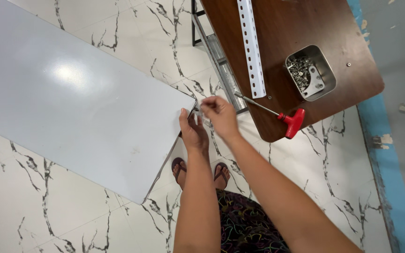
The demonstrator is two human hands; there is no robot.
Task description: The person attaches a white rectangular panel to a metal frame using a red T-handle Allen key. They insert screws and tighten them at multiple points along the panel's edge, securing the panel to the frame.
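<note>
Head view: left hand point(192, 132) and right hand point(219, 114) pinch together at the grey panel point(71, 93) corner, fingers closed on something too small to identify. T-handle driver point(277, 115) lies untouched on the bench point(296, 28); perforated angle point(251, 47) not yet attached.

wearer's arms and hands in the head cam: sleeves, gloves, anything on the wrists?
Both arms are bare from above the elbow down: no sleeves in view. The left hand and right hand wear no gloves, and no watch, band or ring shows on either. No markings are visible. Lower down, a dark garment with a multicoloured squiggle print and flip-flops show.

Table point(305, 28) w/ tin point(311, 72), T-wrench point(277, 114)
</note>
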